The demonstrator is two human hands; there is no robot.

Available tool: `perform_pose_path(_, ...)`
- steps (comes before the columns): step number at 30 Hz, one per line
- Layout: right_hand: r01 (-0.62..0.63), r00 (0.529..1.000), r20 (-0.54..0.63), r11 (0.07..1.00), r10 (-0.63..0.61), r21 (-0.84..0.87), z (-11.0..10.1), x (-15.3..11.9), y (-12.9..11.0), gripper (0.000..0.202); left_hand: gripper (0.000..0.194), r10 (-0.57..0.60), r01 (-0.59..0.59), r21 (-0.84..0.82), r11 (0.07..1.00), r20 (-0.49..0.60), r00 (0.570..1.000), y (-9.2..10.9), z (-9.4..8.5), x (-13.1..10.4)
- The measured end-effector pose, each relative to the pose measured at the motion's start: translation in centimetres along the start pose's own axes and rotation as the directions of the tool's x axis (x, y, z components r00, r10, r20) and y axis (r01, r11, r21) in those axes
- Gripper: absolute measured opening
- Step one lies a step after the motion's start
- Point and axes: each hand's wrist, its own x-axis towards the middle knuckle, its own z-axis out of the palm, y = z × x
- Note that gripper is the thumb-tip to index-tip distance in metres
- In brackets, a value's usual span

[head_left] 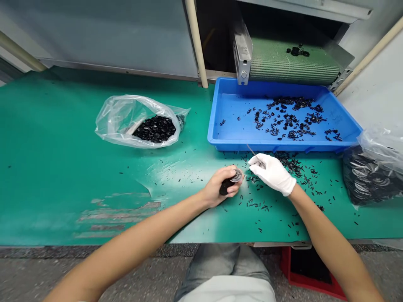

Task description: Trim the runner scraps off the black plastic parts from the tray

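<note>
Head cam: L hand (216,185) (bare) grips blk. obj. (225,187)

Head view, 1 camera, worn at the person's head, facing forward and steeply down. The shirt (229,289) and lap (220,260) enter at the bottom edge, nearest the lens; the forearms (151,230) rise from the lower left and right toward the left hand (217,188) and right hand (273,173), near the centre. The green surface (47,167) spans the full width at close range. Farther off, along the top, appear a grey panel (126,37) and a conveyor belt (270,56); below, a strip of floor (141,272).
</note>
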Motion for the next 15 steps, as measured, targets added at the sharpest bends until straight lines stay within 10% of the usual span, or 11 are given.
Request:
perform_pose_path(8,0.087,0.995,-0.024,0.976,-0.094,-0.201,-0.9,1.5,1.2,0.026,0.01,0.078,-0.097,-0.162,0.982,-0.121,0.99,2.8,0.9,-0.2)
perform_pose_path(15,0.143,0.99,0.047,0.928,-0.135,-0.344,-2.0,2.9,1.6,0.034,0.027,0.128,-0.142,0.101,0.985,0.132,0.983,7.1,10.6,3.6)
